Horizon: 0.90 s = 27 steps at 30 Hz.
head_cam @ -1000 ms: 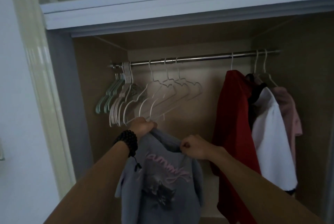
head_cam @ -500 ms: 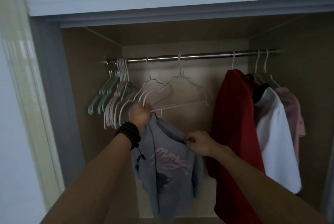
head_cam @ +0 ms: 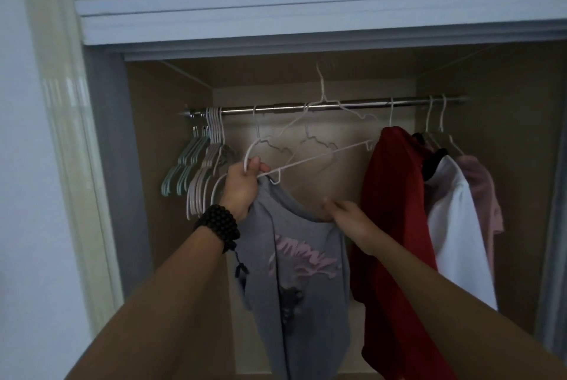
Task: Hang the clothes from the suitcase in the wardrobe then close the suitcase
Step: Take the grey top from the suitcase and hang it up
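A rail (head_cam: 325, 106) runs left to right across the upper part of the wardrobe (head_cam: 153, 165). At its left end hangs a bunch of empty hangers (head_cam: 202, 161); at its right end hang several garments (head_cam: 429, 195) side by side. Between them, in front of the rail, the left hand (head_cam: 242, 186) grips a lifted hanger (head_cam: 319, 158) and one shoulder of a shirt (head_cam: 300, 281), which hangs below. The right hand (head_cam: 346, 217) holds the shirt's collar just right of it, beside the hung garments.

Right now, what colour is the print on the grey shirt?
Pink, on the grey shirt, with a dark figure below; head view.
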Motion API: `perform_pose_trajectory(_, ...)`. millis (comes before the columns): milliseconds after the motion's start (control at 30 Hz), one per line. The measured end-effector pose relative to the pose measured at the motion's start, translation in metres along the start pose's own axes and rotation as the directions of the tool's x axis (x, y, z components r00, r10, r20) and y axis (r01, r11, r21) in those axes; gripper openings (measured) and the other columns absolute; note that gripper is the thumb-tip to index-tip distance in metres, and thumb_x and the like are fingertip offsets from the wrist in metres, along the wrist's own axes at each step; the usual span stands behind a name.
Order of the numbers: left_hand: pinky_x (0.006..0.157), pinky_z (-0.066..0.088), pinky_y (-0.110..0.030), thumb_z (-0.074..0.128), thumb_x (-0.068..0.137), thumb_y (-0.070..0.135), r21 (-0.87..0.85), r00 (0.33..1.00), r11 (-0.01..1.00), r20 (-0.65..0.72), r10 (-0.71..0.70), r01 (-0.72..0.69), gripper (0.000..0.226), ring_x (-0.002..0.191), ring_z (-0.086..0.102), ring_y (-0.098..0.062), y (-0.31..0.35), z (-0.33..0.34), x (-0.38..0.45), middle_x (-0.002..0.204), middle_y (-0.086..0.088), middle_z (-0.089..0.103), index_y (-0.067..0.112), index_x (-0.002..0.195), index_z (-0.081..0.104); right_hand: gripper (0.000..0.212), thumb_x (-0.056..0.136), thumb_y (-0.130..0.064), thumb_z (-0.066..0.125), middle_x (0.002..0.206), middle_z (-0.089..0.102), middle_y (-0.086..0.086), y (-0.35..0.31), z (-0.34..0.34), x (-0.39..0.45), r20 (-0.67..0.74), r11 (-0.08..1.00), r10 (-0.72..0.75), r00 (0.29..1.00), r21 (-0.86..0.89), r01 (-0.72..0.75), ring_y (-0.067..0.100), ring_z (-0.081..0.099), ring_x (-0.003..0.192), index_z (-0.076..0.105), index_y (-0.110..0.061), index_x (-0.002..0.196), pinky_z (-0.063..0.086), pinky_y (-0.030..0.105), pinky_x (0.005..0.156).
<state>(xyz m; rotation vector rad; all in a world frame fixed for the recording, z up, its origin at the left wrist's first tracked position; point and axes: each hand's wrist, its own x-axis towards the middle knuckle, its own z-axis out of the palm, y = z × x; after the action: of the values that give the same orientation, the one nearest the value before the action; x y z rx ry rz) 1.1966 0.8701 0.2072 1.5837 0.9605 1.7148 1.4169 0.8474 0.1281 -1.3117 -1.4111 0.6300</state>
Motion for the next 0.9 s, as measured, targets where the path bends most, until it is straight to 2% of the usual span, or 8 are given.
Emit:
perform_pose_trajectory(67, 0.056, 0.043, -0.019, 0.045, 0.102, 0.024, -0.02, 1.0, 1.0, 0.016, -0.005, 0.005, 0.039, 0.062, 0.052, -0.008, -0.008, -0.014, -0.013, 0.068, -0.002, 0.059, 0.014, 0.069, 0.064, 0.062, 0.08, -0.07, 0.053, 0.096, 0.071, 0.004, -0.007, -0.003, -0.005, -0.014, 0.993, 0.02, 1.0, 0.121, -0.018, 0.019, 0.067, 0.091, 0.069, -0.016, 0.105, 0.053, 0.035, 0.087)
perform_pose_trajectory(200, 0.055, 0.045, -0.025, 0.044, 0.102, 0.031, -0.041, 0.99, 0.996, 0.123, -0.073, 0.078, 0.041, 0.062, 0.053, -0.015, -0.027, -0.051, -0.032, 0.07, -0.007, 0.057, 0.015, 0.071, 0.065, 0.058, 0.08, -0.068, 0.056, 0.066, 0.061, 0.008, -0.024, 0.004, -0.012, -0.016, 0.944, 0.062, 0.998, 0.324, -0.053, 0.02, 0.06, 0.062, 0.062, -0.01, 0.084, 0.051, 0.036, 0.069)
perform_pose_trajectory(300, 0.056, 0.041, -0.027, 0.045, 0.101, 0.036, 0.05, 0.977, 0.994, 0.188, -0.101, 0.094, 0.043, 0.058, 0.051, -0.018, -0.031, -0.074, -0.042, 0.065, -0.009, 0.057, 0.021, 0.067, 0.068, 0.051, 0.092, -0.056, 0.048, 0.056, 0.056, 0.006, -0.042, 0.018, -0.017, 0.001, 0.875, 0.102, 0.995, 0.476, -0.09, 0.015, 0.052, 0.046, 0.058, -0.009, 0.079, 0.046, 0.026, 0.05)
perform_pose_trajectory(400, 0.054, 0.04, -0.024, 0.046, 0.101, 0.032, 0.099, 0.967, 0.993, 0.238, -0.087, 0.065, 0.039, 0.056, 0.049, -0.012, -0.026, -0.095, -0.052, 0.064, -0.004, 0.057, 0.018, 0.072, 0.068, 0.047, 0.1, -0.043, 0.042, 0.047, 0.057, -0.001, -0.046, 0.03, -0.02, -0.02, 0.773, 0.159, 0.987, 0.624, -0.112, 0.01, 0.05, 0.041, 0.058, -0.01, 0.072, 0.043, 0.022, 0.044)
perform_pose_trajectory(533, 0.067, 0.047, -0.027, 0.059, 0.096, 0.022, 0.229, 0.948, 0.973, 0.303, -0.1, 0.029, 0.026, 0.069, 0.058, -0.013, -0.023, -0.12, -0.058, 0.073, -0.007, 0.065, 0.009, 0.078, 0.072, 0.04, 0.102, -0.025, 0.043, 0.048, 0.063, -0.003, -0.042, 0.04, -0.027, -0.041, 0.784, 0.152, 0.988, 0.614, -0.095, 0.011, 0.053, 0.042, 0.06, -0.009, 0.07, 0.045, 0.017, 0.041)
perform_pose_trajectory(667, 0.073, 0.055, -0.028, 0.076, 0.082, 0.014, 0.313, 0.931, 0.948, 0.325, -0.166, 0.06, 0.007, 0.076, 0.066, -0.016, -0.025, -0.123, -0.052, 0.08, -0.008, 0.074, 0.008, 0.08, 0.077, 0.036, 0.1, -0.022, 0.047, 0.049, 0.065, -0.005, -0.041, 0.04, -0.03, -0.149, 0.822, 0.072, 0.986, 0.569, 0.025, 0.007, 0.056, 0.044, 0.062, -0.01, 0.07, 0.05, 0.022, 0.05)
perform_pose_trajectory(767, 0.073, 0.055, -0.024, 0.081, 0.077, 0.019, 0.358, 0.924, 0.932, 0.333, -0.189, 0.062, 0.015, 0.078, 0.068, -0.015, -0.024, -0.109, -0.048, 0.086, -0.01, 0.074, 0.006, 0.084, 0.077, 0.039, 0.1, -0.023, 0.049, 0.05, 0.065, -0.003, -0.036, 0.028, -0.033, -0.203, 0.868, 0.046, 0.978, 0.493, 0.061, 0.009, 0.057, 0.046, 0.063, -0.01, 0.066, 0.051, 0.026, 0.056)
perform_pose_trajectory(900, 0.071, 0.053, -0.019, 0.081, 0.077, 0.02, 0.354, 0.902, 0.933, 0.377, -0.209, 0.068, 0.014, 0.081, 0.067, -0.012, -0.018, -0.08, -0.044, 0.085, -0.005, 0.074, 0.009, 0.084, 0.077, 0.047, 0.1, -0.018, 0.047, 0.059, 0.066, 0.004, -0.022, 0.006, -0.045, -0.172, 0.957, -0.042, 0.984, 0.275, 0.089, 0.015, 0.06, 0.06, 0.064, -0.008, 0.058, 0.049, 0.027, 0.067)
